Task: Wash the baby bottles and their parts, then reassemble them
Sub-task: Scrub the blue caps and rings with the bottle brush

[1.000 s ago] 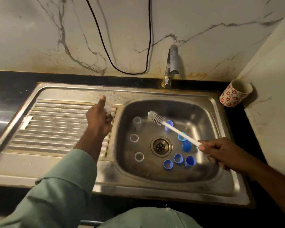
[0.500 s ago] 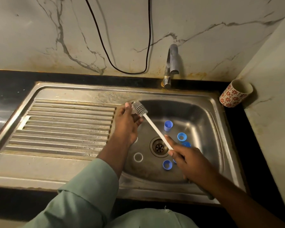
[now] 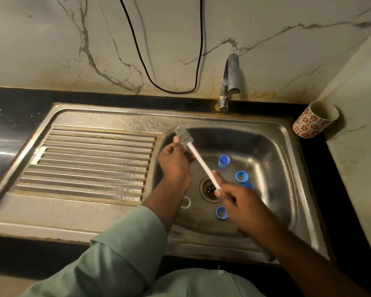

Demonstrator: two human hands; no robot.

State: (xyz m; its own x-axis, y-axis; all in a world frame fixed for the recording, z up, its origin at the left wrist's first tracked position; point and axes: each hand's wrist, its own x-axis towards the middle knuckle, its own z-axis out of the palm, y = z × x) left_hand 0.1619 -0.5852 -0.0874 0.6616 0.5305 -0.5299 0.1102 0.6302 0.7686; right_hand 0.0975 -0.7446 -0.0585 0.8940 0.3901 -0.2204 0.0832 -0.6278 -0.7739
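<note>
My right hand (image 3: 242, 206) grips the white handle of a bottle brush (image 3: 201, 161) over the steel sink basin (image 3: 272, 151). The brush's bristle head points up-left to the basin's left rim. There my left hand (image 3: 174, 163) curls its fingers round what looks like a small clear bottle (image 3: 183, 133), mostly hidden, with the bristle head in or against it. A blue cap (image 3: 224, 161) and blue rings (image 3: 241, 176) (image 3: 221, 212) lie on the basin floor. A clear ring (image 3: 185, 202) shows by my left wrist.
The drain (image 3: 209, 189) sits mid-basin. A ribbed drainboard (image 3: 90, 163) lies to the left. The tap (image 3: 229, 80) stands at the back, and no water is visible. A floral cup (image 3: 315, 120) leans in the right corner. A black cable (image 3: 169, 88) hangs on the wall.
My left hand came from the drainboard to the basin's left rim. My right hand moved left with the brush until its head met the left hand.
</note>
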